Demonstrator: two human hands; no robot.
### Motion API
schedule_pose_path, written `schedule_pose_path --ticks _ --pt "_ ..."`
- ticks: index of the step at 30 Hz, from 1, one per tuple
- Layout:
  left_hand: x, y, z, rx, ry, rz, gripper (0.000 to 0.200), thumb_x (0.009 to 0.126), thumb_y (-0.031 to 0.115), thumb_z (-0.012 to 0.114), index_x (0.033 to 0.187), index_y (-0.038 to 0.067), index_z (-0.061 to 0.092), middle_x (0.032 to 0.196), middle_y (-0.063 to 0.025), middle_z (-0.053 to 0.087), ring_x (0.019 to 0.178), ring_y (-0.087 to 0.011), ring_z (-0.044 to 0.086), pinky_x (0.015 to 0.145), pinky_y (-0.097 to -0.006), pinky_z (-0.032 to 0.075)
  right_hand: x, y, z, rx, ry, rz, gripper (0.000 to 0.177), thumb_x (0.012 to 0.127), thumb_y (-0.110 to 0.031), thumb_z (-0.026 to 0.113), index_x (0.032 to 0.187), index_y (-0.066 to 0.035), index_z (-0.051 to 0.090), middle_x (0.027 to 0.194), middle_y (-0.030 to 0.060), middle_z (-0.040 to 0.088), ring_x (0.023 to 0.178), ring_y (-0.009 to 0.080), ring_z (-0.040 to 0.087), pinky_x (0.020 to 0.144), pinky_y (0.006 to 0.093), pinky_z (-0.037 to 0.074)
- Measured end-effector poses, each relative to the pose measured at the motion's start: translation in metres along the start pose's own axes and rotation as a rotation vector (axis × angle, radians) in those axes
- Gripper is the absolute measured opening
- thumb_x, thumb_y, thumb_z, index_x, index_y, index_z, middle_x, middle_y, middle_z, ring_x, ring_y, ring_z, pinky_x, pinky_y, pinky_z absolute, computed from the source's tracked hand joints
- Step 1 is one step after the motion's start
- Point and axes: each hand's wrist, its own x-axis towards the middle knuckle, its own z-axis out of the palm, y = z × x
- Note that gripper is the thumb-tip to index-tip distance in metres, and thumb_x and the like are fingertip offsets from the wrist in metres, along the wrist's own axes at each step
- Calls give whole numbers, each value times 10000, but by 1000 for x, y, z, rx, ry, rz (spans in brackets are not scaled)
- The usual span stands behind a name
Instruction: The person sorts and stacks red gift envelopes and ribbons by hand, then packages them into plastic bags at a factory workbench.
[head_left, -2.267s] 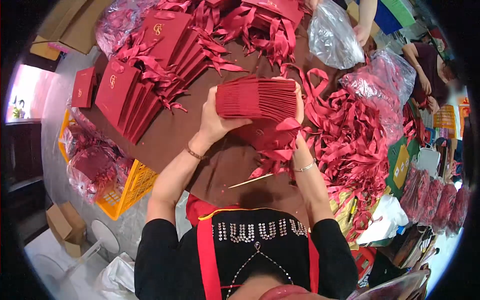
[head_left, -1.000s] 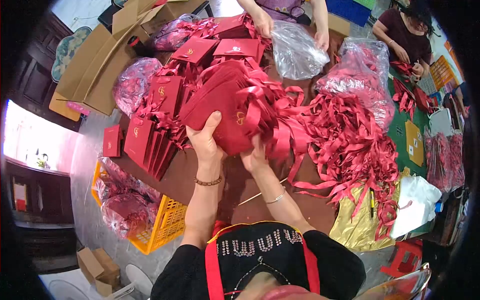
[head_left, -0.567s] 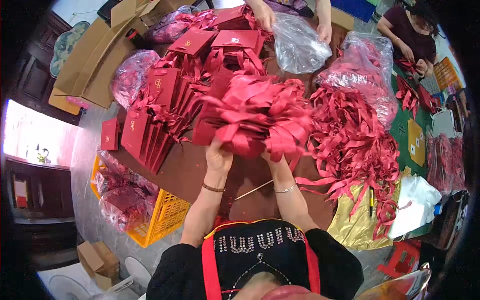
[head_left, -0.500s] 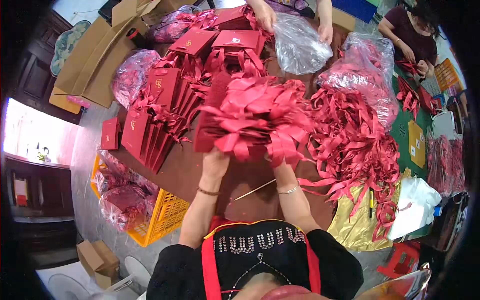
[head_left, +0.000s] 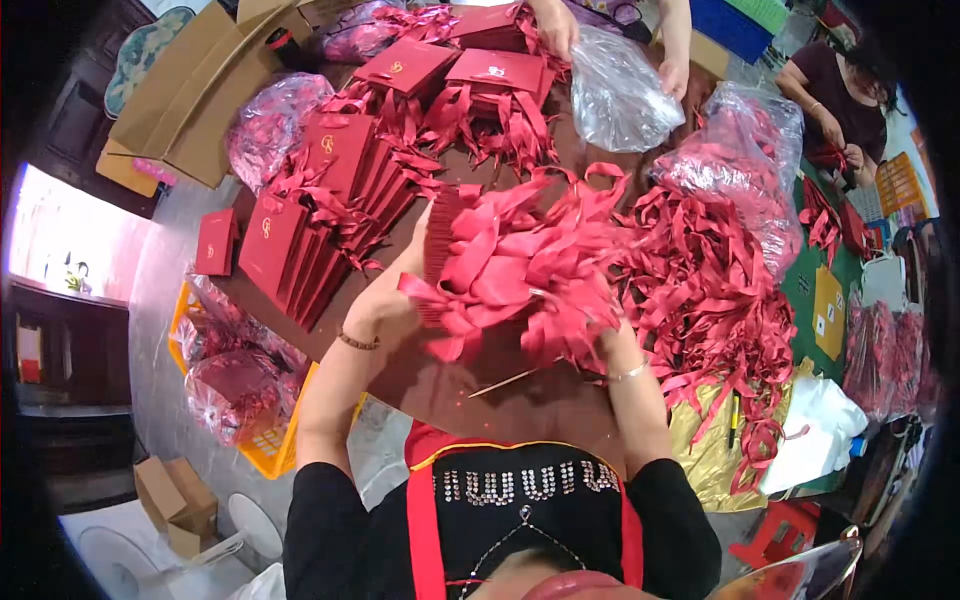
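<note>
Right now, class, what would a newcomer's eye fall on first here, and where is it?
Probably the ribbon-covered bundle of red bags at the centre, with the left hand at its left edge and the right hand, partly hidden, at its lower right. Next might come the tangled heap of red ribbon to the bundle's right, then the clear plastic bag at the top, held by another person's hands.

This looks like a packing workshop: rows of matching red bags rest at ten o'clock on a brown table, and a heap of red ribbons lies at three. Stuffed clear sacks fill a yellow crate at eight, while a co-worker handles red pieces at two.
</note>
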Motion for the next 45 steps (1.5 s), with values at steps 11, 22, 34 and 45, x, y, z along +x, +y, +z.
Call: schedule_pose_path --ticks 11,22,34,45 --pt "35 -126 -26 87 312 91 795 731 129 713 1310 57 174 1129 -82 450 938 -150 506 826 -306 453 29 20 -79 -314 78 65 483 948 -325 431 1365 -95 345 1348 86 428 1221 227 446 1034 372 354" --pt "25 -93 13 -165 505 268 548 853 334 563 1273 71 328 1176 -80 488 976 -183 529 832 -338 466 33 8 -69 118 -32 1 487 878 -262 541 1294 -38 420 1310 149 457 1202 264 455 1038 380 347" --pt "12 -40 28 -25 616 -13 362 826 68 600 1172 16 505 1093 -73 585 978 -178 577 807 -312 504 17 -32 109 -390 180 -238 491 785 -256 699 1179 -15 532 1150 55 573 1061 164 527 948 332 396" --pt "71 6 26 -84 614 48 400 916 258 514 1217 6 437 1056 -63 601 1028 -184 544 914 -308 401 28 -86 72 -602 118 -666 364 933 -250 452 1195 0 488 1121 89 586 980 209 582 843 346 490"
